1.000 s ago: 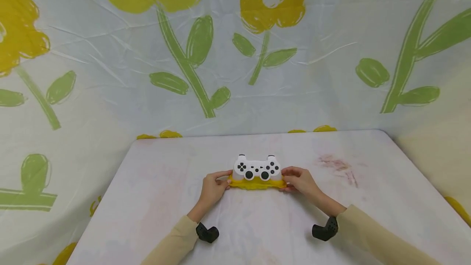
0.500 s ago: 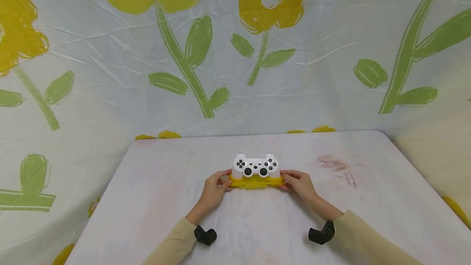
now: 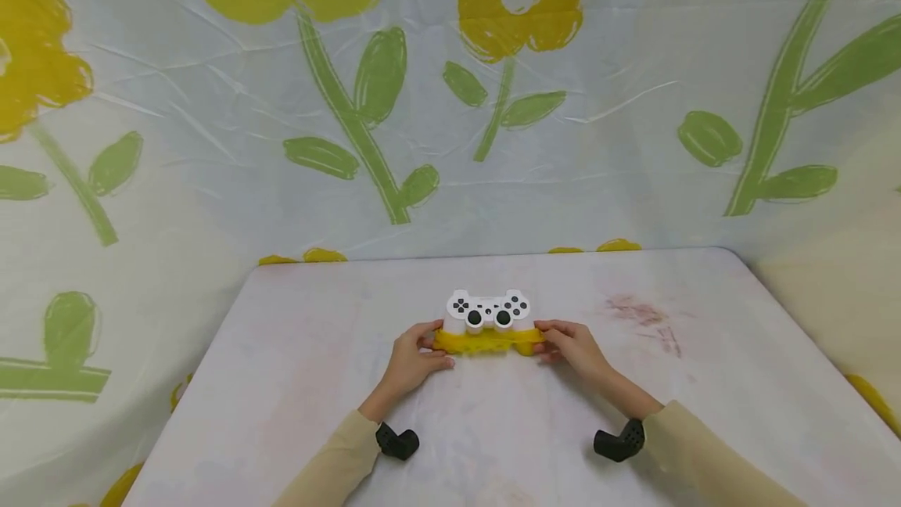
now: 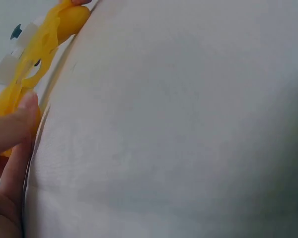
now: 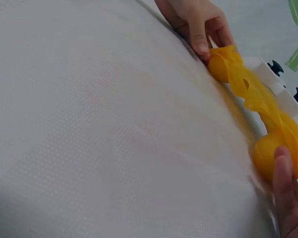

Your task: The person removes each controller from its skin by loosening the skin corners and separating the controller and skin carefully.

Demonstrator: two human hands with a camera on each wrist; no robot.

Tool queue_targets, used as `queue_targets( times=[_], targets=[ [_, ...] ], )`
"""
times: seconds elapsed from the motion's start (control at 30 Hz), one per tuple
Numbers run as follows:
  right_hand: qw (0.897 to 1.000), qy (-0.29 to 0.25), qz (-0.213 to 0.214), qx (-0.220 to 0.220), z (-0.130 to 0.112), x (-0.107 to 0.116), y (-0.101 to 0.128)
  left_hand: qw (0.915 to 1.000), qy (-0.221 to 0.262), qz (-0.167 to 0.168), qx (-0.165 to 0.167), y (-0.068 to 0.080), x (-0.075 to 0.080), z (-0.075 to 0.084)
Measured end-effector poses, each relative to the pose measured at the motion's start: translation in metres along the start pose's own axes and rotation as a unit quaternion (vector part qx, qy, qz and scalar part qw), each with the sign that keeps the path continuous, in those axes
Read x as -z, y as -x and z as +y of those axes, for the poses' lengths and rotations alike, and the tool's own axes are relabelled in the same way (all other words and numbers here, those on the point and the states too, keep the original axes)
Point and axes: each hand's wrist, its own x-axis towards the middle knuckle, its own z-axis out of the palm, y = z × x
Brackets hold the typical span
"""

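A white game controller point(image 3: 489, 305) with black buttons and two thumbsticks faces up in the middle of the table. A thin, stretchy yellow cover point(image 3: 486, 341) wraps its near side and grip ends. My left hand point(image 3: 408, 358) holds the left end, thumb beneath the cover's near edge and fingers along the side. On the opposite end my right hand point(image 3: 577, 346) grips the cover and controller. Seen from the right wrist, the cover point(image 5: 263, 106) is wrinkled between two rounded yellow grip ends. A gap shows in the cover point(image 4: 42, 42) in the left wrist view.
A pale cloth with reddish smudges lies over the table point(image 3: 493, 421). Flower-printed fabric point(image 3: 598, 178) hangs behind it and at both sides. Black devices are strapped at the left wrist point(image 3: 397, 442) and right wrist point(image 3: 621, 441).
The controller has shifted slightly away from me. My left thumb has slid down off the cover's front. The cover's near edge has ridden up, and the right grip end now bulges below it.
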Motion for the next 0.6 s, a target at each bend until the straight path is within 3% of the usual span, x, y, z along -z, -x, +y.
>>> queue_targets(
  times=[0.17, 0.3, 0.47, 0.6],
  targets=[
    [0.998, 0.051, -0.035, 0.02, -0.0003, -0.0014, 0.0011, 0.9978, -0.046, 0.048, 0.003, -0.0035, -0.0019, 0.0024],
    [0.992, 0.12, -0.023, 0.036, 0.0018, -0.0038, 0.0015, 0.9971, -0.058, 0.048, 0.007, -0.005, -0.0008, 0.0038],
    [0.984, 0.163, -0.019, 0.069, 0.0045, -0.0039, 0.0023, 0.9992, -0.004, 0.025, 0.03, -0.0057, 0.002, 0.0052],
    [0.99, 0.115, -0.015, 0.085, 0.0054, -0.0013, 0.0029, 0.9985, 0.039, 0.002, 0.039, -0.0053, 0.0045, 0.0038]
  ],
)
